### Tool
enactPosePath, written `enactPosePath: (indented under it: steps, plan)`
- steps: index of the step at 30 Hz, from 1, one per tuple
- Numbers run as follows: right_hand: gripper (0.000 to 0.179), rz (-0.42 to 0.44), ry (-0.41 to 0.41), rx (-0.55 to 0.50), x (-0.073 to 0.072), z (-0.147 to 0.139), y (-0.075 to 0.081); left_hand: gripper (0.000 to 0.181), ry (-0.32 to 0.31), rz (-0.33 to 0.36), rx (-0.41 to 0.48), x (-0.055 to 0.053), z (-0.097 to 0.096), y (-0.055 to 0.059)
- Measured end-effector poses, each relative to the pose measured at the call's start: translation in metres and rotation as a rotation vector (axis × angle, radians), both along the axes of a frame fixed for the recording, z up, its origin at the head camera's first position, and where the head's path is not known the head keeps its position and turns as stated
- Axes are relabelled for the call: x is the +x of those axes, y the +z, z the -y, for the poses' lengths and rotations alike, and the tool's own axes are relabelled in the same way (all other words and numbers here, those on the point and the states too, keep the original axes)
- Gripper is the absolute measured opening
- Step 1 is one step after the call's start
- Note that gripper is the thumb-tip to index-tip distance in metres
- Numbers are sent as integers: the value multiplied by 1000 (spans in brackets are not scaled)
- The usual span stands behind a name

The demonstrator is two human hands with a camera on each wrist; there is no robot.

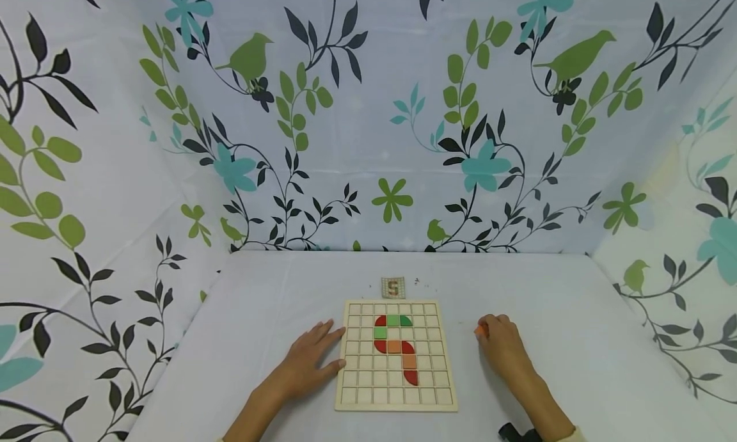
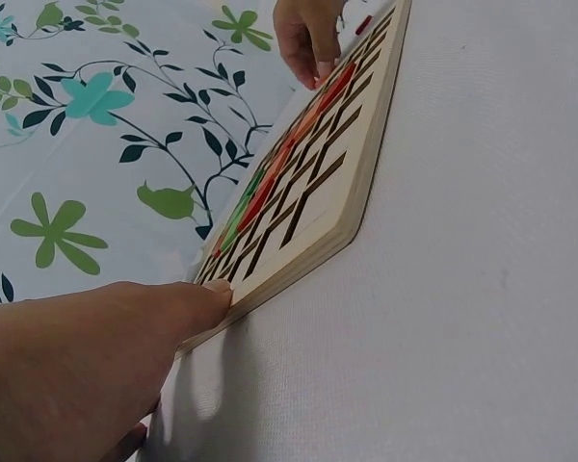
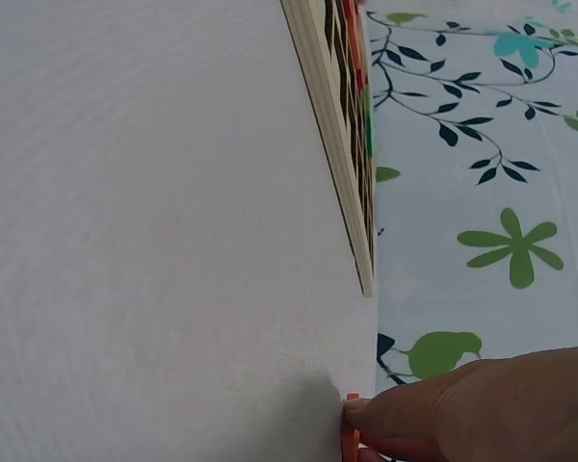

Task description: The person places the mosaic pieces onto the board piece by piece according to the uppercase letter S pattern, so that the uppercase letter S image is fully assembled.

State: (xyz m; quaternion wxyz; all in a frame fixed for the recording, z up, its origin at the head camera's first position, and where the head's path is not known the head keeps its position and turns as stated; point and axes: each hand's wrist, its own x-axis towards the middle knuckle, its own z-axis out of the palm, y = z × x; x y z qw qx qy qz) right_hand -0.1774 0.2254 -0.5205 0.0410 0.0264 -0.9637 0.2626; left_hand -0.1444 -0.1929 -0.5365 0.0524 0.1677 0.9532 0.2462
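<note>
A square wooden grid board lies flat on the white table. Red, green and orange tiles sit in its cells as an S-like path, among them a green tile and an orange tile. My left hand rests at the board's left side, fingers spread, with the thumb touching the edge. To the right of the board, my right hand pinches a small orange piece between thumb and fingers, close to the table. Its full shape is hidden by the fingers.
A small pattern card with an S-like figure lies just behind the board. A black object shows beside the right wrist at the front edge. Patterned cloth with leaves and birds hangs behind the table and along both sides.
</note>
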Motion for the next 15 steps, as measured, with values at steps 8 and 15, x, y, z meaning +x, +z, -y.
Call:
enactPosePath:
  steps: [8,15]
  plan:
    - [29,-85,24,-16,11,10,3,68,4,13,-2,0,-1,-1]
    - [22,-57,217,-24,43,63,18,69,4,17,1,-1,0,-3]
